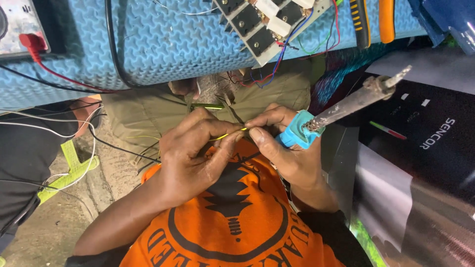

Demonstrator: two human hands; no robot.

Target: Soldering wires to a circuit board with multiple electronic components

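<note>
Pinching a thin yellow-green insulated wire (pixel 231 133) between fingertips: left hand (pixel 195 155) curled closed around it, right hand (pixel 287 148) nipping its end while also gripping a blue-handled soldering iron (pixel 346 106), tip pointing away. Wire prep looks under way; the transistor board (pixel 269 24) beyond the fingers remains unapproached, and soldering seems not yet begun.

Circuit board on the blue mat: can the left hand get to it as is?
Probably yes, but not free: the left hand pinches a thin yellow wire with the right hand, which also holds the soldering iron. Nothing lies between it and the circuit board above.
</note>
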